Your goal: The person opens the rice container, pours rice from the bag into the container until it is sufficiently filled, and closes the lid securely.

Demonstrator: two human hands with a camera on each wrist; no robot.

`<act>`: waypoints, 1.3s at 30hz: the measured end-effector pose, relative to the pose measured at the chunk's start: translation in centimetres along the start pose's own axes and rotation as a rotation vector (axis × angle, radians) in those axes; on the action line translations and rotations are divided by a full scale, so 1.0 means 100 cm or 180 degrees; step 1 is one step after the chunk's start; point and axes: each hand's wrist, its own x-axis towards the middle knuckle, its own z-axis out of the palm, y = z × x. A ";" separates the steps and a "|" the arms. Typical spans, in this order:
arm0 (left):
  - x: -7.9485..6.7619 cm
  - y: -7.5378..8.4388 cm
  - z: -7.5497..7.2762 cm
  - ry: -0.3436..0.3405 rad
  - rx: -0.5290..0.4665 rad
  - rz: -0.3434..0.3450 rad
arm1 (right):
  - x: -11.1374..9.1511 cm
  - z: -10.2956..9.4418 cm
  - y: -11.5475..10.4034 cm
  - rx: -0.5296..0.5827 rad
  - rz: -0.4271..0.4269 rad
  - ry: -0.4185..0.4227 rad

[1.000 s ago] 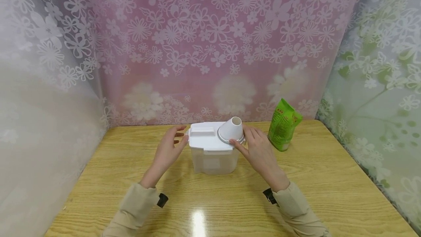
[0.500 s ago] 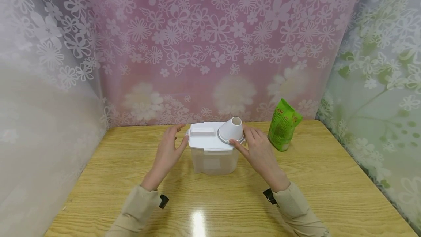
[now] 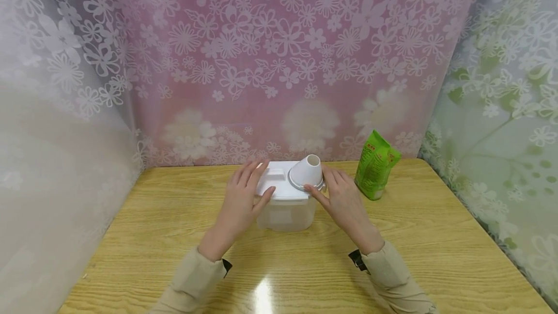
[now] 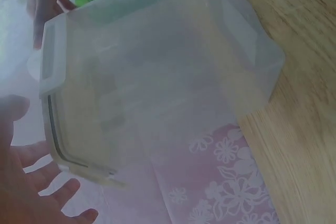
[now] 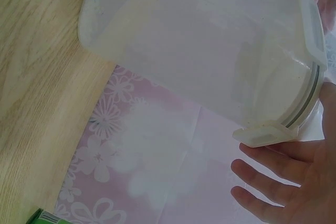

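A translucent plastic storage container stands upright on the wood-grained table, toward the far edge, with its long side facing the person. Its walls are frosted and colourless, with rounded corners, so the table and the pink flowered curtain show hazily through them in the wrist views; a paler rectangular patch sits on the front wall. The flat white lid is on, bearing a low raised handle toward the left and a hollow white cone toward the right, narrow round mouth up, with a grey ring about its base. A long white clip lies along the lid's front side, and a dark seal line runs beneath the rim. The left hand lies over the lid's left end with its fingers extended and spread; whether they touch it I cannot tell. The right hand, fingers also loosely extended, is at the right end, its thumb at the cone's base and a fingertip against the end clip. A bright green bag stands on the table to the right of the container, near the right hand.
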 end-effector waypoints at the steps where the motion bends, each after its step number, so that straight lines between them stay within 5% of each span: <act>1: 0.000 0.002 0.002 -0.0004 0.0046 0.0014 | 0.000 0.000 0.000 0.0002 -0.0001 0.0002; 12: -0.003 0.009 0.014 -0.0132 0.0488 0.0050 | 0.001 0.002 0.001 -0.0012 -0.0034 0.0064; 39: -0.005 0.012 0.019 -0.0068 0.0616 0.0045 | 0.001 0.002 0.000 -0.0021 -0.0043 0.0059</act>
